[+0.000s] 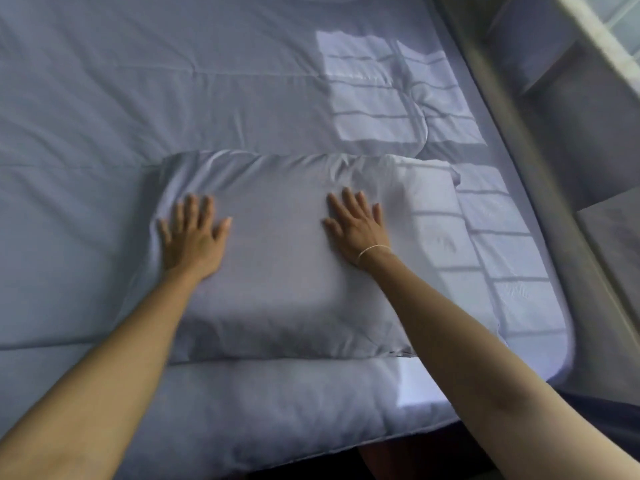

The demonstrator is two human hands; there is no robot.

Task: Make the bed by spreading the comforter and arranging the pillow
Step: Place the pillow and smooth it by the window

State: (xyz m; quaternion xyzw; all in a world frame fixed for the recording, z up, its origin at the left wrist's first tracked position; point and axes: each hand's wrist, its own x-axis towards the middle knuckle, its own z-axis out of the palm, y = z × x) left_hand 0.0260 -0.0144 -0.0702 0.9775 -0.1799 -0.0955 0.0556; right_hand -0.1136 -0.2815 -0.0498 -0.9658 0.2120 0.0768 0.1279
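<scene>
Head view: hands (194, 237) flat on pillow (277, 271)

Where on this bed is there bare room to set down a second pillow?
The comforter lies bare beyond the pillow, up to the sunlit patch. It is also bare left of the pillow. The middle is taken: the left hand and the right hand press flat on the pillow. On the right, only a narrow strip runs beside the wall.
</scene>
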